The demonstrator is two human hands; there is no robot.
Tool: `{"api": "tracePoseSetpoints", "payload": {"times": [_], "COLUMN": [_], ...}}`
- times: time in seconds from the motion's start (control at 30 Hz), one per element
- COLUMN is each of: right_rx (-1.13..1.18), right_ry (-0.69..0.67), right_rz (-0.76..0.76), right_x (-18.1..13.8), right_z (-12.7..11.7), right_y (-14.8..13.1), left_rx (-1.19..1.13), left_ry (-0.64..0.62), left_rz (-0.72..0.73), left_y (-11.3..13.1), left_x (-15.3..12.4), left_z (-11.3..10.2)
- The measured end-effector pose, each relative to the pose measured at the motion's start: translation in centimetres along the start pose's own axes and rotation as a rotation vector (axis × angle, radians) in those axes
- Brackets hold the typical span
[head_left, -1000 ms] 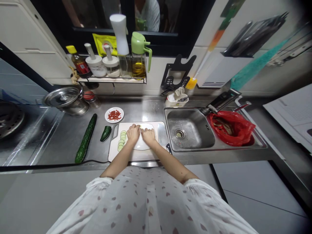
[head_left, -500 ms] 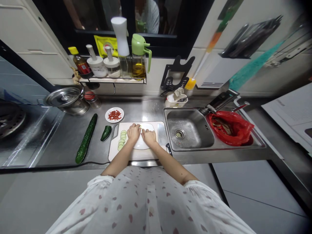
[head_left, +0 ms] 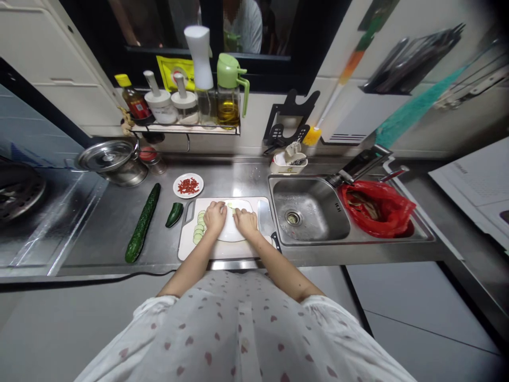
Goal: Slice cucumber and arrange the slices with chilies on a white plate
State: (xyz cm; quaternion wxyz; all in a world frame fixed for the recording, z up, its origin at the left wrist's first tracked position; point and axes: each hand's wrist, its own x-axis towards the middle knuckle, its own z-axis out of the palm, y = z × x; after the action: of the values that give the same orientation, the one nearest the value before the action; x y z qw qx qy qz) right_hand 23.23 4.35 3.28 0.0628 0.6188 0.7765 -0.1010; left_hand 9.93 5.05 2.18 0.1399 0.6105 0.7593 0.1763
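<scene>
My left hand (head_left: 216,217) is over the left side of a white plate (head_left: 231,232), fingers bent together; what they hold, if anything, is hidden. My right hand (head_left: 245,222) is over the plate's right side, its fingertips closed on a small pale-green cucumber slice (head_left: 234,211). Pale green pieces lie near the plate's far rim. The plate rests on a white cutting board (head_left: 189,250). Overlapping cucumber slices (head_left: 198,233) run along the board's left part, beside my left hand. A knife (head_left: 264,216) with a black handle lies along the board's right side.
Left of the board are a cut cucumber piece (head_left: 174,214), a whole cucumber (head_left: 143,223) and a small dish (head_left: 176,189) of chopped red bits. A lidded steel pot (head_left: 123,170) stands behind. To the right are the sink (head_left: 314,212) and a red plastic bag (head_left: 392,215).
My hands, close together at the plate's far part before, have moved apart, the left one leftward and the right one rightward. Pale green pieces now show between them. The view has shifted slightly.
</scene>
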Motion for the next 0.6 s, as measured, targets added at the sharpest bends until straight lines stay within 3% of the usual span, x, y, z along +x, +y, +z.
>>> {"api": "tracePoseSetpoints", "payload": {"times": [0.2, 0.6], "right_rx": [0.037, 0.172], "right_ry": [0.014, 0.092], "right_rz": [0.017, 0.077], "right_x": [-1.4, -5.6], "right_z": [-0.4, 0.8], "right_y": [0.8, 3.1], "left_rx": [-0.119, -0.049], "left_ry": [0.053, -0.048], "left_rz": [-0.125, -0.299], "left_y": [-2.3, -10.6], "left_x": [-1.9, -6.9], "left_z": [-1.8, -5.1]}}
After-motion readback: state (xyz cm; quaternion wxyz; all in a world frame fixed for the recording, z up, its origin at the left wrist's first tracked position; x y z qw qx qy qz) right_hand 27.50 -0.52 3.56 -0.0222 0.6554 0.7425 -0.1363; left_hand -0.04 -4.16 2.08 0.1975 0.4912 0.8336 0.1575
